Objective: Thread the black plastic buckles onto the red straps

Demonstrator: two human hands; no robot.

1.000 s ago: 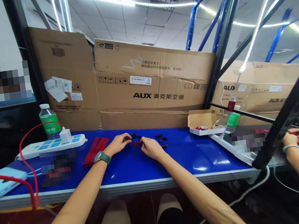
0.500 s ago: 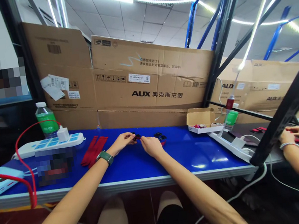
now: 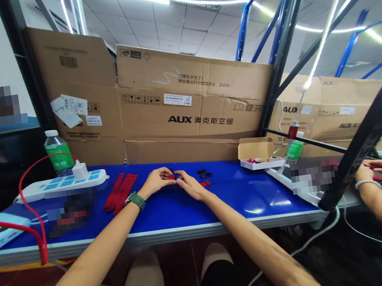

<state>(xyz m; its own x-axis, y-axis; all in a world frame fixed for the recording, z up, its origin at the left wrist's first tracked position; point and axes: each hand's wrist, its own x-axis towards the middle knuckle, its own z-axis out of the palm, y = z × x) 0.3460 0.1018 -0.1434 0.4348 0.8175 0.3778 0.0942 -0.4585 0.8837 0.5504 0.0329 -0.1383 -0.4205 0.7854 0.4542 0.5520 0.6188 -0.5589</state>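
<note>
Over the middle of the blue table (image 3: 248, 196) both hands meet, fingertip to fingertip. My left hand (image 3: 159, 180), with a green watch band on its wrist, pinches a small red strip (image 3: 172, 177) with a dark piece beside it, mostly hidden by the fingers. Against the other side of that strip press the fingertips of my right hand (image 3: 190, 186), thumb and forefinger close together. Right of the hands lie several black loops (image 3: 204, 174) and a short red piece (image 3: 205, 184). Longer red strips (image 3: 121, 191) rest flat left of my left hand.
An open carton (image 3: 262, 154) of small red and white pieces stands back right, near a power strip. At left are another power strip (image 3: 65, 183), a bottle (image 3: 58, 152), a power bank (image 3: 2, 230) and red cable. A metal post (image 3: 356, 134) separates a co-worker's hands (image 3: 373, 172).
My right hand has turned, its fingers now extended toward my left hand. More of the red strip shows between the fingertips. The hands remain in nearly the same place.
</note>
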